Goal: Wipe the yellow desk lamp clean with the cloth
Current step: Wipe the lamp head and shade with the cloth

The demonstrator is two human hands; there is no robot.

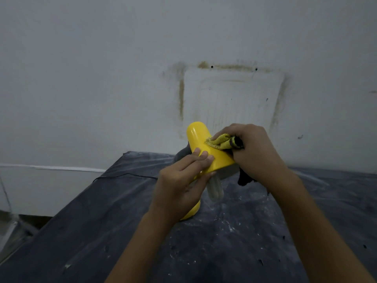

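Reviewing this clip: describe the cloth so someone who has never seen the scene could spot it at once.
Start at the dark, dust-speckled table cover below the stained white wall. Above its far end two hands hold the yellow desk lamp; the left hand steadies the lamp head. The cloth is the bunched rag the right hand presses onto the head: duller, fuzzy yellow with a black part, unlike the glossy lamp.

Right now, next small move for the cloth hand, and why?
Probably slide the cloth up toward the lamp head's far rounded end. The right hand presses it mid-shell, the left hand steadies the near edge, and the far end looks unwiped.
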